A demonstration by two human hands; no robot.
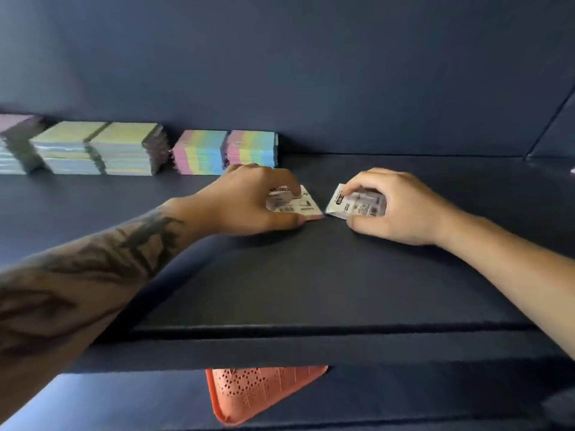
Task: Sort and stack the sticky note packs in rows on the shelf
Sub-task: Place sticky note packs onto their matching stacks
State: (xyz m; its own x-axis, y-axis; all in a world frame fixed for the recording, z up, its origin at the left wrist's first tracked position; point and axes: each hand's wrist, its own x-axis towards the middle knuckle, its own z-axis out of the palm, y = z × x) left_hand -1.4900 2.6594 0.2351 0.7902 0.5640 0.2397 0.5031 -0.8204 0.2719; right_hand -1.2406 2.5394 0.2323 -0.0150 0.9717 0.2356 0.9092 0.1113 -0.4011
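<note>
Currently both hands are reaching onto the dark navy shelf [311,275], each one grasping a pack; the left hand [249,202], on a tattooed forearm, is curling its fingers over a flat white-labelled sticky note pack with a pink edge [306,206], thumb pressing at the near side, the pack lying flat on the shelf surface; the right hand [395,206] is gripping a second white-labelled, plastic-wrapped sticky note pack [342,203], fingers wrapped over its top and thumb under the near edge, its left end tilting slightly upward; the two packs are sitting just beside each other near the middle of the shelf, corners nearly touching, though whether they are in contact I cannot tell.

Along the back wall, to the left, sorted stacks are standing in a row; two stacks of rainbow-striped packs in pink, yellow, green and blue [225,152] are sitting side by side, just behind the left hand; further left, two stacks of pale yellow-green packs [99,147] are touching each other; at the far left edge, a stack of pale pink-topped packs [17,141] is showing only in part.

Below the shelf's front lip, an orange perforated plastic basket [258,390] is showing, partly hidden by the shelf.
</note>
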